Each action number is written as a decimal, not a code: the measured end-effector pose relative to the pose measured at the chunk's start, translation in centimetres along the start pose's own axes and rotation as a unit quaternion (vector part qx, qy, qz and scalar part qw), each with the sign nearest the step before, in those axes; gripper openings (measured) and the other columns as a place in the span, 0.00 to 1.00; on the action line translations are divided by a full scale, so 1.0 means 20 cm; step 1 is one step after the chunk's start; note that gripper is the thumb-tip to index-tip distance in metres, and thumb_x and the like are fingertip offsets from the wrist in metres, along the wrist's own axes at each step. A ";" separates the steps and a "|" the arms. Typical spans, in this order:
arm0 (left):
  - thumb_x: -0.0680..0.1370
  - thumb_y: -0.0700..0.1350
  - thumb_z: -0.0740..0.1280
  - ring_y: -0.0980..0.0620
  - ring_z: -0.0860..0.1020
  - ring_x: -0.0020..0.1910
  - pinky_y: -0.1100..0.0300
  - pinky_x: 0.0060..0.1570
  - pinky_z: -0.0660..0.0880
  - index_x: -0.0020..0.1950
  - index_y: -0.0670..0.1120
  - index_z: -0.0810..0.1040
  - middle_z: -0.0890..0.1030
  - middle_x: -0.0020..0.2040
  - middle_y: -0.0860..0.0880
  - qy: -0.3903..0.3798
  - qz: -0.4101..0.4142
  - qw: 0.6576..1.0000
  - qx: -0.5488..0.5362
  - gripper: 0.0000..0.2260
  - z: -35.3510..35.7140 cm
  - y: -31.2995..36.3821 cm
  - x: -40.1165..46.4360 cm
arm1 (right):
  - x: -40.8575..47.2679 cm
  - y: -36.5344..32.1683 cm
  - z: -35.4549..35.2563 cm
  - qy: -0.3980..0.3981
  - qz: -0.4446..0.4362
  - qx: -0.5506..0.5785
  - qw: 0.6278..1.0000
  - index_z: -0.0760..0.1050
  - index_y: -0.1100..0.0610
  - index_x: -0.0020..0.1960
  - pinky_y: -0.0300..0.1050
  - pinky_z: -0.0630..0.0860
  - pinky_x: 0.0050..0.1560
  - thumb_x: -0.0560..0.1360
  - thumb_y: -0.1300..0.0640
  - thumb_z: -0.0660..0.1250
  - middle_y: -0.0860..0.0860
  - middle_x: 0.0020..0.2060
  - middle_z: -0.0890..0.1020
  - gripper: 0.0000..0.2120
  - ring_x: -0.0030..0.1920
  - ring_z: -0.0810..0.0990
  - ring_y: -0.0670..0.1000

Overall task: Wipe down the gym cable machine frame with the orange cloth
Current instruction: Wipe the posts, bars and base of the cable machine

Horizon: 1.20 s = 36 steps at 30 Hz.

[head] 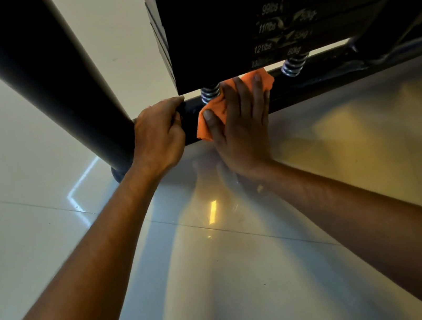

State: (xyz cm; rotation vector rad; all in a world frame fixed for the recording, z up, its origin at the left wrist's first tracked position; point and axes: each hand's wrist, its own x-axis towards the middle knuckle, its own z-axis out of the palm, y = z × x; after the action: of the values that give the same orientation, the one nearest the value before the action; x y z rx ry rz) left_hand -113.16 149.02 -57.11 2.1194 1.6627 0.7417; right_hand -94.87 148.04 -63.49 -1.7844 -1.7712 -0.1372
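A glossy pale tiled floor (250, 278) fills the lower view, mirroring strips of ceiling light and the person's arms. On it rests the black base bar (316, 79) of the cable machine frame, running from the foot of a thick dark upright post (52, 74) at the left toward the right edge. Above the bar hangs the black weight stack (250, 15), its plates marked in pounds and kilograms, with two coiled chrome springs (293, 65) between the stack's underside and the bar — the left spring sits just beside the cloth.

The right hand (240, 127) lies flat with fingers spread straight, pressing the orange cloth (213, 112) against the front face of the bar, between the springs. The left hand (159, 135) curls its fingers over the bar's left end, right by the post — gripping the bar there.
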 end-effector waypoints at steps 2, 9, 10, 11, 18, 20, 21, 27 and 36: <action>0.82 0.38 0.59 0.40 0.80 0.62 0.53 0.61 0.71 0.70 0.42 0.82 0.85 0.62 0.41 0.003 -0.010 1.000 -0.024 0.19 -0.01 0.01 0.00 | 0.03 -0.08 0.01 0.013 0.050 0.019 0.998 0.66 0.60 0.82 0.69 0.46 0.85 0.87 0.36 0.54 0.59 0.83 0.64 0.34 0.87 0.50 0.65; 0.82 0.39 0.58 0.40 0.78 0.68 0.56 0.63 0.69 0.74 0.42 0.79 0.83 0.68 0.40 -0.023 -0.028 0.998 -0.045 0.22 -0.03 0.01 0.00 | 0.03 -0.10 0.02 0.009 0.059 0.025 0.998 0.67 0.60 0.81 0.70 0.47 0.84 0.85 0.35 0.59 0.60 0.83 0.65 0.35 0.87 0.50 0.66; 0.82 0.40 0.58 0.40 0.78 0.68 0.56 0.63 0.69 0.75 0.42 0.79 0.83 0.68 0.40 -0.025 -0.027 0.998 -0.043 0.22 -0.03 0.01 -0.01 | 0.03 -0.08 0.01 0.004 0.049 0.026 0.998 0.66 0.60 0.81 0.70 0.47 0.84 0.85 0.34 0.59 0.59 0.83 0.65 0.36 0.87 0.50 0.65; 0.82 0.40 0.58 0.40 0.78 0.68 0.55 0.64 0.70 0.75 0.42 0.79 0.83 0.68 0.40 -0.025 -0.026 0.998 -0.042 0.22 -0.03 0.01 -0.01 | 0.02 -0.07 0.00 -0.002 0.047 0.029 0.998 0.65 0.59 0.82 0.69 0.46 0.85 0.85 0.34 0.59 0.58 0.83 0.64 0.37 0.87 0.49 0.65; 0.84 0.43 0.59 0.41 0.79 0.66 0.44 0.66 0.76 0.74 0.45 0.79 0.84 0.66 0.43 -0.020 -0.012 0.999 -0.031 0.20 -0.03 -0.01 0.00 | 0.06 -0.16 0.01 -0.005 0.096 0.041 0.995 0.66 0.60 0.80 0.70 0.44 0.84 0.85 0.34 0.58 0.59 0.83 0.64 0.35 0.87 0.48 0.65; 0.85 0.44 0.61 0.42 0.80 0.65 0.44 0.65 0.76 0.73 0.46 0.79 0.84 0.65 0.44 -0.019 -0.001 1.000 -0.017 0.18 -0.02 -0.02 -0.01 | 0.04 -0.12 0.01 0.002 0.068 0.035 0.997 0.67 0.60 0.80 0.70 0.46 0.84 0.85 0.34 0.59 0.60 0.82 0.66 0.36 0.86 0.50 0.66; 0.85 0.45 0.61 0.42 0.80 0.63 0.44 0.64 0.76 0.73 0.46 0.78 0.84 0.64 0.44 -0.017 0.005 1.000 -0.005 0.17 -0.01 -0.02 -0.01 | 0.02 -0.07 0.00 0.005 0.037 0.026 0.999 0.67 0.60 0.81 0.70 0.48 0.84 0.85 0.34 0.59 0.60 0.82 0.66 0.36 0.86 0.51 0.66; 0.85 0.57 0.64 0.44 0.73 0.73 0.45 0.75 0.65 0.79 0.51 0.72 0.77 0.74 0.48 -0.003 0.027 0.995 0.091 0.23 0.05 -0.04 -0.04 | 0.05 0.28 -0.09 -0.020 -0.177 -0.057 0.982 0.61 0.56 0.87 0.67 0.51 0.85 0.88 0.37 0.59 0.57 0.85 0.63 0.34 0.87 0.54 0.64; 0.86 0.57 0.59 0.42 0.64 0.82 0.36 0.82 0.52 0.82 0.53 0.68 0.72 0.79 0.48 0.025 0.024 0.991 0.132 0.24 0.14 0.02 -0.06 | -0.01 0.12 -0.03 -0.008 -0.056 -0.047 0.997 0.61 0.53 0.87 0.71 0.48 0.84 0.88 0.38 0.55 0.59 0.85 0.61 0.32 0.86 0.50 0.68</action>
State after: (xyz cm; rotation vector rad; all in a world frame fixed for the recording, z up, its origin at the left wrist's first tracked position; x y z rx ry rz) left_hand -111.38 147.86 -59.38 2.3447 1.8299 0.6210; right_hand -92.48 147.83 -63.87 -1.7547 -1.9057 -0.2565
